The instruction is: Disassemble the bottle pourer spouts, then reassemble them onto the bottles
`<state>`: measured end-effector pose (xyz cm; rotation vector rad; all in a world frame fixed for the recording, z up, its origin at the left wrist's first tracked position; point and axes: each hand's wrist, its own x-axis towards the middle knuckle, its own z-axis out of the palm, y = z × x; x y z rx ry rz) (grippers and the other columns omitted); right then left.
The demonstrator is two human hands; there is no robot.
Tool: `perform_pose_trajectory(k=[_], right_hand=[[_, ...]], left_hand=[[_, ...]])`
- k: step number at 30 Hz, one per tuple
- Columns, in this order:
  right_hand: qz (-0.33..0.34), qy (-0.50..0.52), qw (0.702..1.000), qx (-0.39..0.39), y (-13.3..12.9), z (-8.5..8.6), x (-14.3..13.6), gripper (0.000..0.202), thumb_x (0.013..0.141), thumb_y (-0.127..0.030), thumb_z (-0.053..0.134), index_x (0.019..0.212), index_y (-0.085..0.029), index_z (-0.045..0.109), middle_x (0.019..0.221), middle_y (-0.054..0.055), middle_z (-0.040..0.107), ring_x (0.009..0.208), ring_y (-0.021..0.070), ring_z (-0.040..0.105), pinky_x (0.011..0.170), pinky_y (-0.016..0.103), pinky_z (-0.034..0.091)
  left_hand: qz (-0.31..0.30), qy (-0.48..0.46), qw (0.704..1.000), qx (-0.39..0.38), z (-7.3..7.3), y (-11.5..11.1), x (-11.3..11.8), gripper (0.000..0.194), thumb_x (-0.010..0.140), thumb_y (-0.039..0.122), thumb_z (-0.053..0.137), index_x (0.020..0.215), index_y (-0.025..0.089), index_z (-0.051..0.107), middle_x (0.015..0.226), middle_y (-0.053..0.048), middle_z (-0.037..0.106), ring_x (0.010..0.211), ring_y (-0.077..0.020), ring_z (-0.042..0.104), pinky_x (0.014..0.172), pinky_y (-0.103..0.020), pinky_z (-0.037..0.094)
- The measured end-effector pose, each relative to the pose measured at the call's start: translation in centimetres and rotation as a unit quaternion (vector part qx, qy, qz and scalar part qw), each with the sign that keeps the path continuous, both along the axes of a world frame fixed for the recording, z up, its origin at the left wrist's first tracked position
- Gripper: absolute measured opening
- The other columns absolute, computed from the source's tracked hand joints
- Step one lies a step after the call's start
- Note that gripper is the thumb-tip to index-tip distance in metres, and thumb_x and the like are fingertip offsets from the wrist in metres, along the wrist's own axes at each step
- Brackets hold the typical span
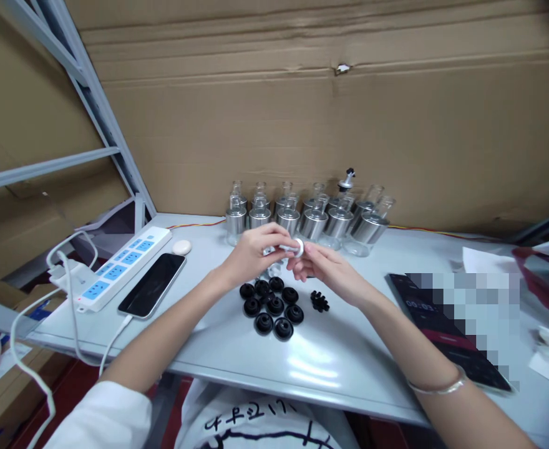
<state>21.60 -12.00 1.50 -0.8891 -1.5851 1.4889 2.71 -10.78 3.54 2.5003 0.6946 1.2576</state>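
Far left of your left hand, the power strip (125, 269) is sitting angled; the phone (153, 285) is lying just beside it, the white disc (181, 247) behind the phone. Your left hand (260, 246) is pinching the white ring (299, 247) between thumb and fingers. Round black pieces (274, 305) are lying bunched nearer you, below that hand. Key relation: ring is sitting at left fingertips' right end, between both hands, its round face turning toward the right. Long axis: can't tell, mostly covered. Left is nearer. Glass bottles (288, 216) are standing in rows behind both hands. Small black parts (320, 301) are clustering just below your right hand (324, 265); its fingers are curling, thumb at the ring's edge, touching or just beside, can't tell.
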Motion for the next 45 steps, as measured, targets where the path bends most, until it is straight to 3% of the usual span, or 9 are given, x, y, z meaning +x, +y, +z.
perform_pose_trajectory(k=[4,7,16,23,29,33,38,41,45], right_hand=[[-0.016,0.035,0.998,-0.056,-0.1,-1.0,-1.1,0.041,0.077,-0.058,0.058,0.073,-0.018,0.051,0.062,-0.003,0.050,0.053,0.0080,0.045,0.051,0.024,0.036],[-0.026,0.032,0.994,-0.098,-0.3,-1.1,-1.5,0.044,0.074,-0.060,0.059,0.071,-0.018,0.048,0.057,-0.005,0.047,0.048,0.0065,0.041,0.046,0.021,0.030],[-0.024,0.109,0.985,-0.132,-1.5,-0.2,-2.6,0.043,0.067,-0.049,0.071,0.063,-0.019,0.040,0.053,-0.008,0.040,0.041,0.0018,0.025,0.040,0.018,0.013],[-0.095,-0.015,0.989,0.111,-2.0,0.1,-3.1,0.034,0.071,-0.041,0.062,0.060,-0.021,0.037,0.050,-0.007,0.034,0.045,0.0058,0.028,0.043,0.021,0.022],[-0.088,-0.208,0.914,0.337,-2.0,0.3,-2.1,0.022,0.076,-0.026,0.053,0.062,-0.021,0.036,0.056,-0.004,0.040,0.051,0.0081,0.033,0.051,0.023,0.030],[-0.066,-0.249,0.888,0.382,-2.0,-0.1,-1.8,0.019,0.077,-0.023,0.051,0.064,-0.021,0.038,0.061,-0.002,0.045,0.053,0.0089,0.037,0.052,0.024,0.032],[-0.104,-0.175,0.934,0.293,-1.6,-0.2,-1.4,0.019,0.076,-0.031,0.061,0.071,-0.022,0.045,0.064,-0.001,0.051,0.056,0.0102,0.046,0.052,0.025,0.036],[-0.121,-0.046,0.984,0.122,-1.1,-0.1,-1.3,0.033,0.073,-0.047,0.064,0.086,-0.021,0.048,0.070,0.001,0.057,0.057,0.0123,0.054,0.046,0.024,0.037],[-0.056,0.048,0.996,-0.040,-0.8,0.1,-1.5,0.041,0.072,-0.056,0.063,0.081,-0.019,0.049,0.068,0.002,0.061,0.052,0.0106,0.055,0.042,0.022,0.031]], left_hand=[[0.034,-0.028,0.998,0.042,-3.2,-0.5,-1.0,0.015,0.088,0.024,0.055,0.096,0.018,0.066,0.093,-0.005,0.068,0.084,-0.0122,0.064,0.076,-0.026,0.053],[0.055,0.028,0.993,0.105,-4.0,-0.2,-1.3,0.020,0.092,0.026,0.048,0.098,0.015,0.065,0.092,-0.007,0.069,0.085,-0.0141,0.064,0.077,-0.029,0.053],[-0.007,0.113,0.993,0.012,-0.9,-0.3,-2.5,0.025,0.094,0.031,0.044,0.097,0.015,0.063,0.089,-0.006,0.068,0.084,-0.0150,0.057,0.078,-0.028,0.046],[-0.026,0.061,0.992,-0.107,-0.1,-0.5,-3.2,0.025,0.088,0.038,0.053,0.089,0.017,0.067,0.079,-0.003,0.065,0.081,-0.0152,0.054,0.074,-0.027,0.043],[-0.037,0.061,0.977,-0.202,-0.5,0.4,-3.7,0.026,0.084,0.040,0.058,0.087,0.018,0.069,0.077,-0.003,0.061,0.080,-0.0149,0.053,0.076,-0.028,0.042],[-0.039,0.078,0.959,-0.269,-0.8,0.8,-3.8,0.022,0.082,0.036,0.060,0.087,0.016,0.070,0.077,-0.002,0.059,0.076,-0.0127,0.053,0.074,-0.027,0.042],[-0.043,0.008,0.963,-0.265,-1.5,0.8,-3.3,0.018,0.084,0.029,0.057,0.091,0.015,0.067,0.090,-0.005,0.064,0.083,-0.0136,0.058,0.076,-0.026,0.045],[0.005,-0.042,0.987,-0.152,-1.8,0.3,-2.5,0.016,0.087,0.027,0.056,0.095,0.018,0.066,0.095,-0.005,0.064,0.089,-0.0146,0.059,0.081,-0.028,0.047],[0.055,-0.020,0.998,0.036,-2.3,-0.6,-1.7,0.017,0.090,0.024,0.052,0.103,0.021,0.063,0.098,-0.006,0.063,0.091,-0.0153,0.058,0.082,-0.031,0.048]])
